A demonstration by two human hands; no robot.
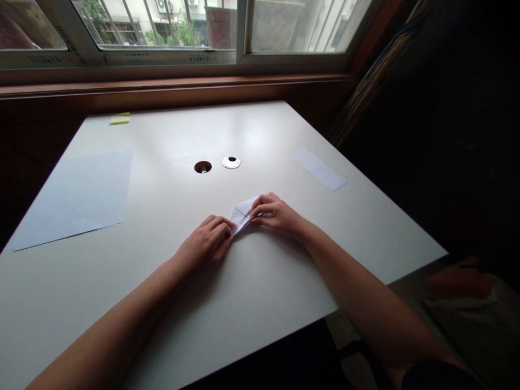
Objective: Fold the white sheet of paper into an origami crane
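Observation:
Between my two hands is a small folded piece of white paper (242, 209) with crease lines across it, low over the white table. My left hand (210, 238) is closed on its near left corner, the fingers curled and pressed together. On the right side, my right hand (275, 214) pinches the paper's edge between thumb and fingers. A narrow folded layer runs along the near edge between both grips. The fingertips hide parts of the paper's left and right ends.
Large white sheets (77, 189) lie at the table's left, with a yellow sticky-note pad (119, 118) beyond. A paper strip (319, 169) rests to the right. A round hole (202, 167) and its metal cover (231, 162) are past my hands. A window (170, 27) stands behind the table (260, 292).

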